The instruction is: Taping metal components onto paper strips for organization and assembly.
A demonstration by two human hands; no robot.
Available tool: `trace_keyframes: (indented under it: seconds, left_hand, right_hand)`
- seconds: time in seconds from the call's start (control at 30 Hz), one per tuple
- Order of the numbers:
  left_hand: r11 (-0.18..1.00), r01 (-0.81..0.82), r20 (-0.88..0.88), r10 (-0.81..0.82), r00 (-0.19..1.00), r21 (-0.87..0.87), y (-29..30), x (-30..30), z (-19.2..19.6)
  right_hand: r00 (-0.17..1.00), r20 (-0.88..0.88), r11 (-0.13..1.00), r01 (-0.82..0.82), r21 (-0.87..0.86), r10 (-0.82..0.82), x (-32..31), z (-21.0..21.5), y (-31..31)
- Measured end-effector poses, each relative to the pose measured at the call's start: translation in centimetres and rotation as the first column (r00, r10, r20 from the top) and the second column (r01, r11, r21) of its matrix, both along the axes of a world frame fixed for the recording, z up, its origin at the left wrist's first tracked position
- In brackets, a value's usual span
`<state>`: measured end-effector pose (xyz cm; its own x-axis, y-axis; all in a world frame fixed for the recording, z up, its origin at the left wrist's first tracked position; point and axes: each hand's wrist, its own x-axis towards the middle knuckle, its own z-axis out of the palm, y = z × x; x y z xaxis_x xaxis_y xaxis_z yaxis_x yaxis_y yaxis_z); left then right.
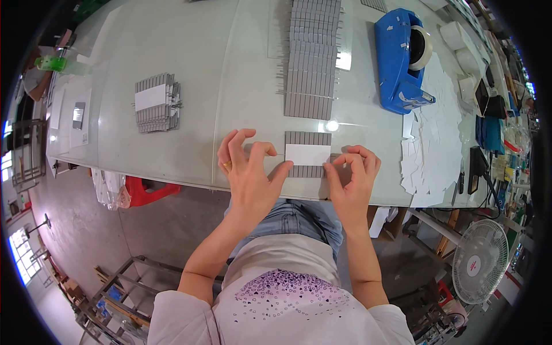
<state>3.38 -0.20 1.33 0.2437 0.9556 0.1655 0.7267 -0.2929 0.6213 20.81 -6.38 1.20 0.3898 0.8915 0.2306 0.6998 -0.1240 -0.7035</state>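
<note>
White strip (pixel 307 154) on slatted grey panel (pixel 307 138); my left hand (pixel 248 172) open, thumb at strip's left end; my right hand (pixel 352 184) at its right end, can't tell if pinching.

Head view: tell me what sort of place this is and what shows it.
Probably a workshop, judging by the stacked grey strips, the blue tape dispenser and the pile of white slips.
</note>
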Motion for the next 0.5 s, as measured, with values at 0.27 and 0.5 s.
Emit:
trace_keyframes:
  seconds: [0.27,0.5]
  left_hand:
    - [1.0,0.005,-0.013,-0.004,1.0,0.031,0.1,-0.2,0.0]
    - [1.0,0.003,-0.01,-0.003,1.0,0.016,0.1,0.1,-0.1]
  right_hand:
    - [0.96,0.228,0.986,-0.164,-0.011,0.162,-2.5,0.2,-1.3]
    - [0.854,0.454,0.964,-0.182,-0.192,0.252,-3.9,-0.8,-2.4]
